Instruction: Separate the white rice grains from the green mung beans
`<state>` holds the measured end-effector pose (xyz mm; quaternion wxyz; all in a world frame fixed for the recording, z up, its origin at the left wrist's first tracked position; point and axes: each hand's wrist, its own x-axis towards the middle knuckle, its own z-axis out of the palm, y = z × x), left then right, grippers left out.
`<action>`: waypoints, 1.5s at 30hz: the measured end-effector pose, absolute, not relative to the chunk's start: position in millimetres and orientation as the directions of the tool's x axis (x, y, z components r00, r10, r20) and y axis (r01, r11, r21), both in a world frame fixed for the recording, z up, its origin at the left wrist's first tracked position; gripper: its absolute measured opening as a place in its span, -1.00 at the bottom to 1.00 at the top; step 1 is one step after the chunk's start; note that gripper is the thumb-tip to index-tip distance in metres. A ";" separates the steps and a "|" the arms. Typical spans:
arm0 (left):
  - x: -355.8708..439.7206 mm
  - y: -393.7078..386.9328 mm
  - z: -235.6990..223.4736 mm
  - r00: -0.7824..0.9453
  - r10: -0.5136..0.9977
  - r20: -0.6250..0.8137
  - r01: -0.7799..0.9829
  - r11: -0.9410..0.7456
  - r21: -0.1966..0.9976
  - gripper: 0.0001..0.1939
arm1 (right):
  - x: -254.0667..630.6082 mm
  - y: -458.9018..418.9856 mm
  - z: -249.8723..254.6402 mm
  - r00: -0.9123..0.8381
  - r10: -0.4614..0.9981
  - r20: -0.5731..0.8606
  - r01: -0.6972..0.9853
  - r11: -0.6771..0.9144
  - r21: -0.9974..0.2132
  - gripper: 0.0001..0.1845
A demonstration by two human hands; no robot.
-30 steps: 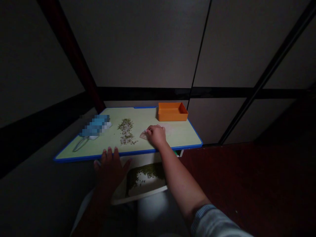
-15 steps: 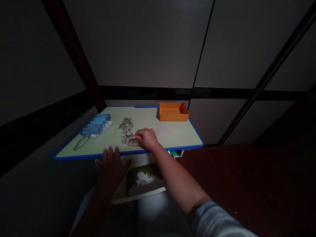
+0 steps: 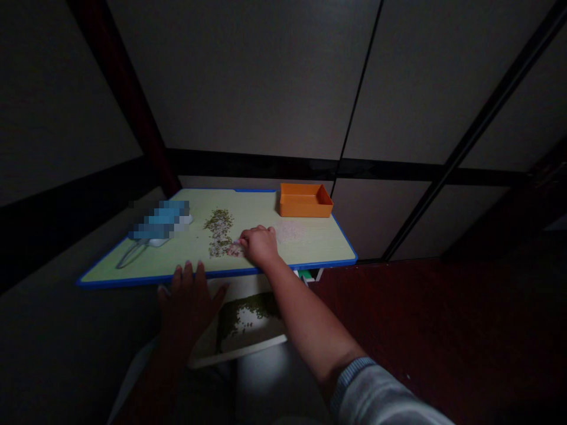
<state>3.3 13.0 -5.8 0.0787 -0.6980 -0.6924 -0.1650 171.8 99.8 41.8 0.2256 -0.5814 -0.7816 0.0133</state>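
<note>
My right hand (image 3: 260, 245) is low over the table top (image 3: 310, 248), fingers closed in a pinch. A small whitish thing shows at its fingertips, too small to name. Just left of those fingertips lie pinkish bits (image 3: 234, 251), beside a strip of mixed green and pale grains (image 3: 219, 223). On the other side of the hand is a thin patch of pale pink grains (image 3: 290, 230). My left hand (image 3: 188, 301) is dim but its fingers are spread, with the fingertips at the blue front edge of the table.
An orange open box (image 3: 305, 208) stands at the back right. At the left lies a blurred blue item (image 3: 162, 219) with a loop. Below the table edge, a pale open tray or drawer (image 3: 239, 354) holds green grains (image 3: 254, 302). Cabinet panels rise behind.
The whole view has shifted slightly, so things sit a little further left. My right hand remains pinched by the grains; my left hand stays spread at the edge.
</note>
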 end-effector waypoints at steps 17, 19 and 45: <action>3.7 12.6 -4.6 -0.016 0.944 0.329 0.993 -0.025 0.119 -0.20 | 200.3 107.5 34.0 -0.060 0.934 0.353 0.822 0.247 -0.513 -0.82; 3.6 11.8 -4.7 -0.014 0.944 0.329 0.993 -0.026 0.117 -0.21 | 206.1 110.4 29.9 0.031 0.933 0.360 0.711 0.232 -0.663 -0.82; 7.1 11.4 -2.7 -0.042 0.953 0.301 0.994 0.008 0.112 -0.21 | 205.3 101.5 39.2 0.124 0.932 0.342 0.925 0.017 -0.380 -0.75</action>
